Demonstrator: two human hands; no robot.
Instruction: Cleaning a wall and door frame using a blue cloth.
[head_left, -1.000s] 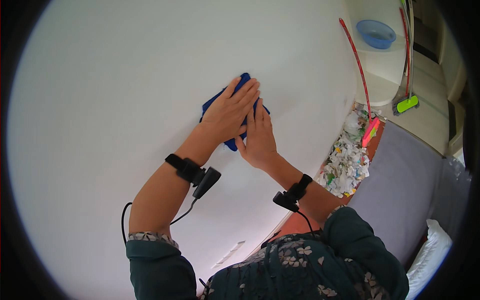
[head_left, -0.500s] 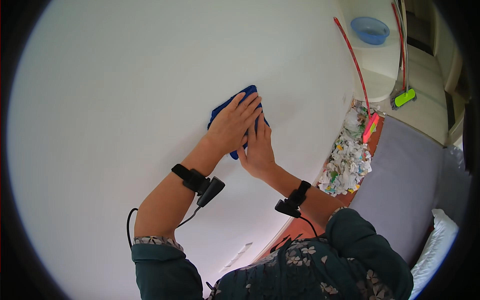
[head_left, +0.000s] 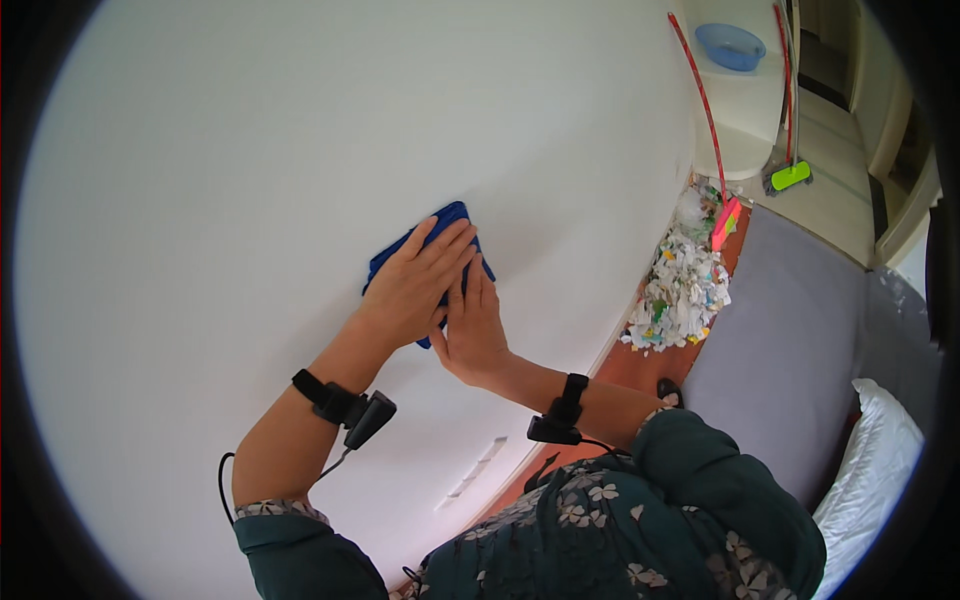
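A dark blue cloth lies flat against the white wall, under both my hands. My left hand is spread over its upper part, palm down, fingers pointing up and to the right. Lower down, my right hand presses on the cloth's lower right part, its fingers stretched out and tips close beside the left hand's fingers. The hands cover the middle of the cloth; its top corner, left edge and a bit of its bottom show. A black strap with a small device is on my left forearm, another on my right.
Right of the wall a heap of paper scraps lies on the reddish floor, with a red-handled broom at its far end. Beyond stand a corner shelf with a blue basin and a green mop. A grey mattress and white pillow are at right.
Both hands and the cloth have slid down and to the left along the wall. The view has shifted slightly, and a dark shoe now shows beside the mattress.
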